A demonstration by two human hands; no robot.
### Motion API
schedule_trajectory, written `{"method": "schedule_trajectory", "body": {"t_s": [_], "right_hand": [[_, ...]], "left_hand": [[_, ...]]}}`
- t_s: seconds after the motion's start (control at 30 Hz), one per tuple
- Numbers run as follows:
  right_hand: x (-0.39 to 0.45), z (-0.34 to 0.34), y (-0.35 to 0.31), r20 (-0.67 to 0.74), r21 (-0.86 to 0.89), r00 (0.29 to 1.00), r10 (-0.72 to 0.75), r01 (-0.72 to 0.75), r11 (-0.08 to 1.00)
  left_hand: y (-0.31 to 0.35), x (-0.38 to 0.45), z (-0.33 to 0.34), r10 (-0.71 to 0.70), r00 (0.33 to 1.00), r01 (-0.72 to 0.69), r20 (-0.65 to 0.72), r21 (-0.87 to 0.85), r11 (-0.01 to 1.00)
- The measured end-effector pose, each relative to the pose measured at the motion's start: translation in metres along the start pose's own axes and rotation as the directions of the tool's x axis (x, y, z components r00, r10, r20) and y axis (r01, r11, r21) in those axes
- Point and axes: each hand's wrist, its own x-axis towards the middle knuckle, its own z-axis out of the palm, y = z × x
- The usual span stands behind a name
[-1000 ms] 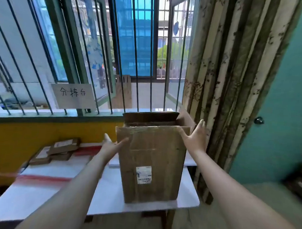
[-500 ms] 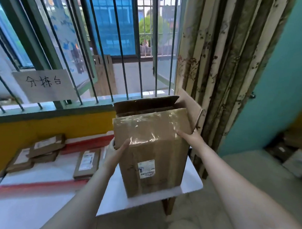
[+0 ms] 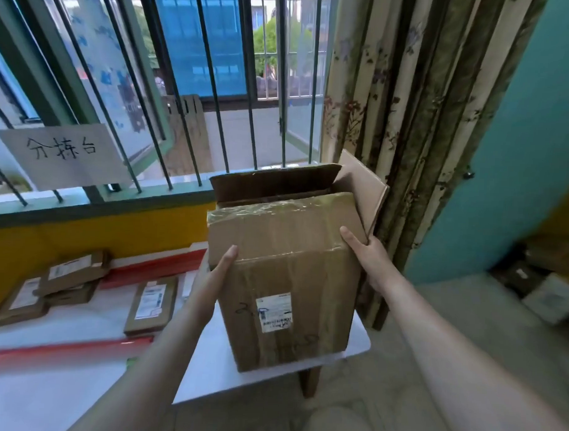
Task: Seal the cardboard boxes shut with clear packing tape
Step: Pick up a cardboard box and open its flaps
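Observation:
A tall brown cardboard box [image 3: 287, 289] stands on the right end of the white table [image 3: 206, 374], with a white label on its front. Its near flap is folded down over the top; the far flap and the right flap stand open. Old clear tape glistens on the near flap. My left hand [image 3: 218, 274] lies flat against the box's left side, thumb on the front edge. My right hand [image 3: 367, 250] holds the upper right corner, thumb on the folded flap. No tape roll is in view.
Several flat cardboard parcels [image 3: 151, 304] with labels lie on the table to the left, among red strips [image 3: 65, 349]. A barred window with a paper sign [image 3: 62, 154] is behind. A curtain [image 3: 409, 123] hangs to the right, and boxes [image 3: 545, 289] sit on the floor by the teal wall.
The near flap has come down over the box top. My right hand moved from the top rim to the upper right corner. The view has come closer and dipped.

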Motion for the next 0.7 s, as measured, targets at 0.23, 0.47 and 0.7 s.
{"method": "schedule_trajectory", "body": {"t_s": [0.23,0.47,0.7], "right_hand": [[-0.032,-0.06,-0.024,-0.182,0.002,0.983,-0.016,0.017,1.0],[-0.098,-0.137,-0.024,-0.447,0.077,0.894,0.038,-0.004,0.997],[-0.202,-0.244,-0.011,-0.651,0.084,0.759,0.017,0.05,0.995]], "left_hand": [[0.034,-0.009,0.062,0.014,0.996,-0.014,0.088,-0.007,1.0],[0.042,-0.019,0.146,0.09,0.944,-0.102,0.317,0.019,0.995],[0.049,-0.092,0.258,0.053,0.877,-0.091,0.478,0.056,0.994]]}}
